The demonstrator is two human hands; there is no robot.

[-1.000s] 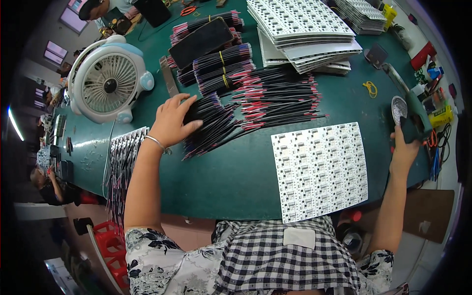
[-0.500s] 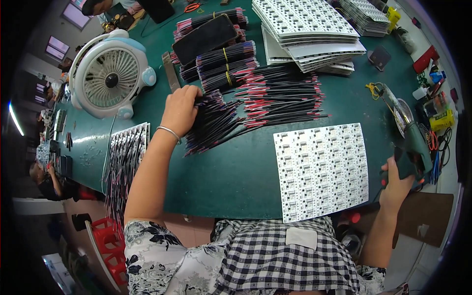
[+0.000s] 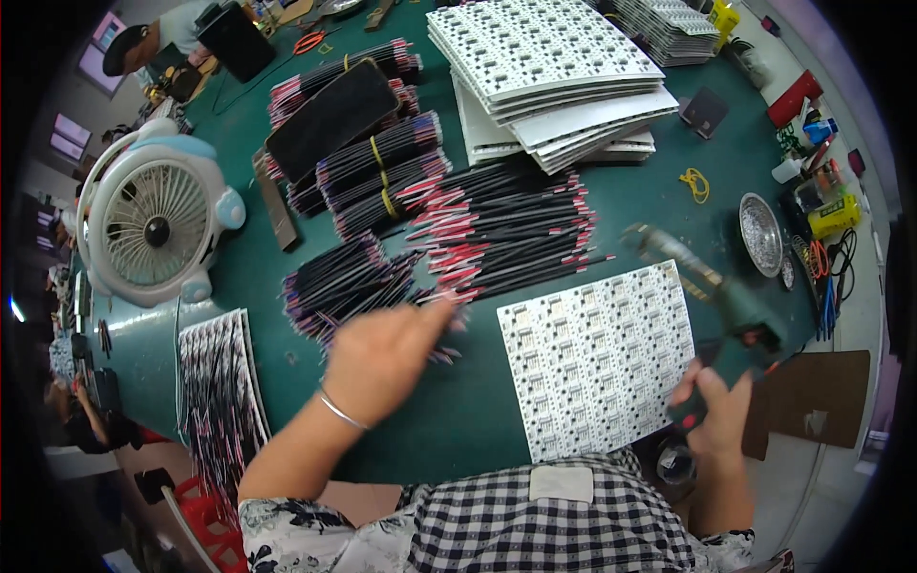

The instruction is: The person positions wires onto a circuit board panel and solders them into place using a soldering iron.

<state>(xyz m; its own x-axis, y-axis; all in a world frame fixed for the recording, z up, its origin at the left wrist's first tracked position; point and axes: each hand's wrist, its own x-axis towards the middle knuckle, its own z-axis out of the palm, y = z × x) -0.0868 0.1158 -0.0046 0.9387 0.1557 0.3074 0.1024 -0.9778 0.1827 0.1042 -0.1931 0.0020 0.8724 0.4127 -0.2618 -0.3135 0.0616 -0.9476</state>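
Observation:
My left hand [image 3: 382, 358], smeared by motion, is over the near edge of a loose pile of black wires [image 3: 339, 277]. Its fingers are pinched together, and thin dark wire ends [image 3: 444, 355] stick out beside them. In my right hand [image 3: 718, 406] is a green gun-shaped soldering tool [image 3: 750, 315]; its metal front end points away and to the left, blurred. Between the hands lies a white circuit-board panel [image 3: 597, 358] covered with rows of small parts. Beyond my left fingertips spreads a row of black wires with red and white ends [image 3: 516, 224].
Tied wire bundles [image 3: 382, 172] lie under and beside a dark phone [image 3: 330, 124]. Stacked white panels [image 3: 554, 67] stand at the back. A fan [image 3: 158, 224] and a wired panel [image 3: 220, 382] are at left. A metal dish [image 3: 761, 234] sits at right. Another person works across the table.
My left hand has come off the dark wire pile, moving right and nearer me. My right hand has brought the soldering tool left, toward the panel. The whole view has shifted.

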